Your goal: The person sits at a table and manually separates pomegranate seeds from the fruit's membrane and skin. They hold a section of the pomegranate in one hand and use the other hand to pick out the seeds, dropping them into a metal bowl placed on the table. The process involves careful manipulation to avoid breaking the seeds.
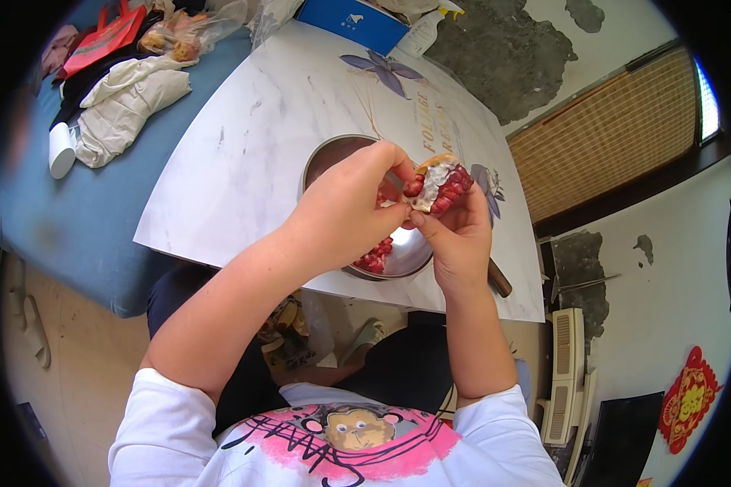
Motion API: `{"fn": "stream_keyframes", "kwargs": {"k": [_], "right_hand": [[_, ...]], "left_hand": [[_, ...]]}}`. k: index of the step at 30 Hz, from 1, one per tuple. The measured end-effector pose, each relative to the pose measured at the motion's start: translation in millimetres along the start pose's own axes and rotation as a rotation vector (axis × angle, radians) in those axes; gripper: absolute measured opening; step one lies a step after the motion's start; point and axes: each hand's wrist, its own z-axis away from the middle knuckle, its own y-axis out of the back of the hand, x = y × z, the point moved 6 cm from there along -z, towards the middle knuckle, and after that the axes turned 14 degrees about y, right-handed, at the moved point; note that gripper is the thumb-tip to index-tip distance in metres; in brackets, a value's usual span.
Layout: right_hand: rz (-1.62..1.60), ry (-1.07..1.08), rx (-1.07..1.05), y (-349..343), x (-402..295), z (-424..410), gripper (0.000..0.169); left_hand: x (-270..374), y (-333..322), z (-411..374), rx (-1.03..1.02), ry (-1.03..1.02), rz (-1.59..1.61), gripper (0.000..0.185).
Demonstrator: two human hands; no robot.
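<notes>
A chunk of pomegranate (pixel 435 185) with red seeds, white membrane and a yellowish rind is held above a metal bowl (pixel 415 251). My right hand (pixel 466 234) grips the chunk from its right and lower side. My left hand (pixel 359 201) meets it from the left, thumb and index finger pinching at its near left edge. Whether a loose seed or membrane is between those fingertips is hidden. Loose pomegranate seeds (pixel 374 257) lie in the bowl, which my left hand partly covers. The brown handle (pixel 499 279) of a utensil, probably a knife, sticks out right of my right wrist.
The bowl stands on a table with a white marble-pattern cover (pixel 243 164). At its far end are a blue box (pixel 352 25) and a spray bottle (pixel 422 33). Left is a blue bed (pixel 116 225) with a beige cloth (pixel 131 103), a white cup (pixel 62 151) and a red bag (pixel 105 39).
</notes>
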Motion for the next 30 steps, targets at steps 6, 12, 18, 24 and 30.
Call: {"fn": "stream_keyframes", "kwargs": {"k": [6, 12, 18, 24, 30], "right_hand": [[0.024, 0.008, 0.003, -0.5, -2.6, -2.6, 0.053], [0.028, 0.027, 0.021, -0.2, -1.9, -1.7, 0.053], [0.053, 0.000, 0.036, 2.1, -0.9, -2.9, 0.051], [0.038, 0.006, 0.051, -1.0, -2.3, -2.8, 0.050], [0.024, 0.035, 0.032, -0.1, -2.7, -0.7, 0.050]], "left_hand": [[-1.1, 0.8, 0.2, 0.050, -0.008, 0.071, 0.020], [-1.4, 1.4, 1.0, 0.055, 0.010, 0.015, 0.020], [1.3, 3.5, 2.7, 0.140, -0.034, -0.041, 0.020], [0.8, 3.2, 3.6, 0.163, -0.070, -0.087, 0.018], [1.7, 2.4, 3.3, 0.134, -0.063, -0.167, 0.019]]}}
